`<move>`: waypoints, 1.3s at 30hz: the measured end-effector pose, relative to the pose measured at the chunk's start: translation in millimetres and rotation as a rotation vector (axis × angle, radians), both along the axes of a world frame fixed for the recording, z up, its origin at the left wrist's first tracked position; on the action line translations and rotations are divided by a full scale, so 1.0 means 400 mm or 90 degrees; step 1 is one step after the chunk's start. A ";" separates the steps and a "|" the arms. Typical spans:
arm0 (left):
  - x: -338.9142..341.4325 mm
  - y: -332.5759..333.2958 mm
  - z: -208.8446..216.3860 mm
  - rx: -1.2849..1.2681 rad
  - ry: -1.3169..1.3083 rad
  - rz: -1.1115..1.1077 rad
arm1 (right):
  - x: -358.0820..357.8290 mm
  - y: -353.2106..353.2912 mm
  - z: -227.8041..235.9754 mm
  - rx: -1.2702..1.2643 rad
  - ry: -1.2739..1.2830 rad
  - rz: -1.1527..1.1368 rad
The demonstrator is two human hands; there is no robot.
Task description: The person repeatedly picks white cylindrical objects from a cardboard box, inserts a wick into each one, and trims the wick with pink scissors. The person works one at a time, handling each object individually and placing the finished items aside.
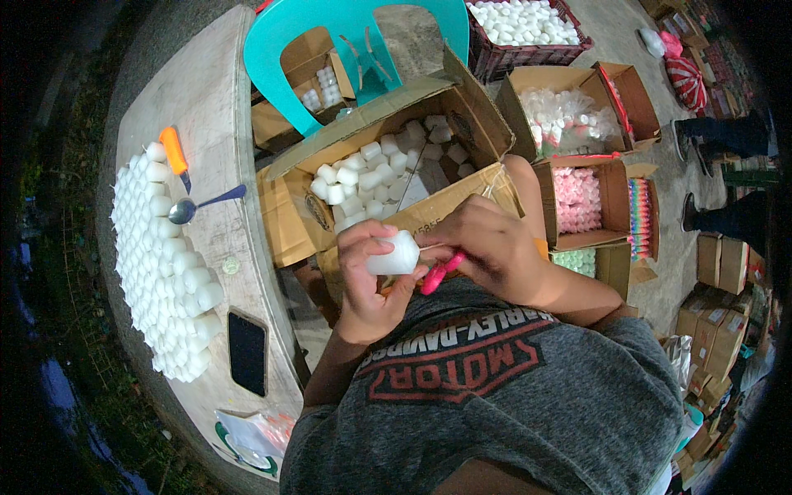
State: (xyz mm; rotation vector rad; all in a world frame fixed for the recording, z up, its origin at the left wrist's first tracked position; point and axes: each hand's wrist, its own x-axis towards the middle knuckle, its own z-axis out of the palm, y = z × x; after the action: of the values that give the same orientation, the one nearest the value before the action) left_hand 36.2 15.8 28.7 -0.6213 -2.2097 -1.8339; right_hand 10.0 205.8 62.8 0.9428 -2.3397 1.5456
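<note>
My left hand is closed around a short white candle, held on its side over my lap. Close against the candle's right end, my right hand is closed, with pink-handled scissors hanging below its fingers. A thin strip shows between the right fingertips and the candle; whether it is wick or blade I cannot tell. Just beyond both hands, an open cardboard box holds many loose white candles. More white candles stand in packed rows on the table to my left.
On the pale table lie an orange-handled knife, a spoon and a dark phone. A teal chair stands behind the box. To the right are a crate of white pieces and cartons of pink pieces.
</note>
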 end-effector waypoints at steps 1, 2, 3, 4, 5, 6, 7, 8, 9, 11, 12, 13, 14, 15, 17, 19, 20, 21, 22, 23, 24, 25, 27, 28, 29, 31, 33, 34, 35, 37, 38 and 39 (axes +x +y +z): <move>-0.005 -0.003 0.007 -0.004 0.005 -0.001 | -0.002 0.003 0.007 0.006 -0.017 -0.012; -0.010 -0.007 0.012 -0.003 -0.006 0.000 | -0.003 0.010 0.018 0.014 -0.033 -0.026; -0.016 -0.013 0.018 -0.001 -0.017 0.000 | -0.003 0.016 0.024 0.021 -0.049 -0.040; -0.021 -0.018 0.022 0.000 -0.029 0.001 | -0.004 0.022 0.024 0.021 -0.051 -0.038; -0.024 -0.023 0.026 0.000 -0.035 -0.004 | -0.003 0.028 0.025 0.021 -0.054 -0.036; -0.027 -0.027 0.028 0.001 -0.042 -0.009 | -0.002 0.031 0.027 0.022 -0.058 -0.034; -0.029 -0.028 0.029 0.001 -0.048 -0.015 | -0.001 0.031 0.031 0.025 -0.051 -0.040; -0.028 -0.027 0.028 0.017 -0.058 -0.017 | 0.001 0.030 0.037 0.027 -0.044 -0.043; -0.026 -0.026 0.026 0.033 -0.067 -0.019 | 0.001 0.029 0.037 0.025 -0.040 -0.039; -0.023 -0.024 0.025 0.050 -0.088 -0.030 | 0.001 0.029 0.035 0.016 -0.035 -0.028; -0.021 -0.023 0.026 0.051 -0.098 -0.038 | 0.001 0.027 0.029 0.007 -0.038 -0.024; -0.020 -0.022 0.025 0.053 -0.109 -0.046 | 0.002 0.026 0.023 -0.003 -0.041 -0.020; -0.019 -0.020 0.026 0.049 -0.101 -0.050 | 0.006 0.019 0.013 -0.016 -0.048 -0.019; -0.019 -0.017 0.027 0.046 -0.093 -0.054 | 0.007 0.013 0.006 -0.029 -0.056 -0.018; -0.019 -0.018 0.026 0.052 -0.092 -0.050 | 0.004 0.005 -0.001 -0.025 -0.042 -0.014; -0.017 -0.021 0.020 0.069 -0.105 -0.034 | 0.004 -0.002 0.000 -0.035 -0.063 -0.031; -0.016 -0.022 0.022 0.104 -0.114 -0.018 | 0.006 -0.006 0.004 -0.051 -0.091 -0.046; -0.016 -0.021 0.025 0.139 -0.124 -0.003 | 0.006 -0.009 0.007 -0.067 -0.119 -0.060; -0.016 -0.021 0.027 0.174 -0.132 0.013 | 0.003 -0.002 0.007 -0.044 -0.099 -0.063; -0.019 -0.025 0.026 0.154 -0.121 0.005 | 0.001 0.014 0.006 -0.020 -0.081 -0.067; -0.024 -0.033 0.024 0.134 -0.110 -0.003 | 0.000 0.024 0.007 0.005 -0.062 -0.071; -0.027 -0.037 0.023 0.113 -0.099 -0.011 | -0.001 0.027 0.014 0.018 -0.048 -0.059; -0.027 -0.033 0.026 0.105 -0.109 -0.029 | 0.000 0.032 0.026 0.039 -0.032 -0.043; -0.027 -0.030 0.027 0.101 -0.113 -0.038 | 0.001 0.033 0.028 0.045 -0.031 -0.039; -0.027 -0.028 0.028 0.098 -0.110 -0.039 | 0.003 0.032 0.027 0.043 -0.039 -0.039; -0.027 -0.025 0.028 0.091 -0.104 -0.041 | 0.008 0.029 0.019 0.018 -0.061 -0.041; -0.024 -0.025 0.025 0.099 -0.120 -0.038 | 0.013 0.024 0.001 -0.026 -0.089 -0.042; -0.023 -0.025 0.023 0.103 -0.128 -0.036 | 0.012 0.021 -0.003 -0.024 -0.071 -0.034; -0.022 -0.025 0.022 0.077 -0.111 -0.039 | 0.010 0.016 -0.006 -0.021 -0.053 -0.024; -0.023 -0.023 0.019 0.026 -0.077 -0.046 | 0.008 0.008 -0.011 -0.021 -0.037 -0.014; -0.019 -0.021 0.019 0.056 -0.106 -0.025 | 0.008 0.005 -0.012 -0.025 -0.040 -0.014; -0.011 -0.017 0.019 0.086 -0.134 -0.005 | 0.009 0.002 -0.013 -0.028 -0.042 -0.015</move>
State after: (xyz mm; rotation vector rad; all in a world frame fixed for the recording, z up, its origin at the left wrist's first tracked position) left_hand 31.9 8.9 36.5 -0.4288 -2.1854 -2.1189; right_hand 13.5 206.4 57.4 0.8641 -2.3421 1.6360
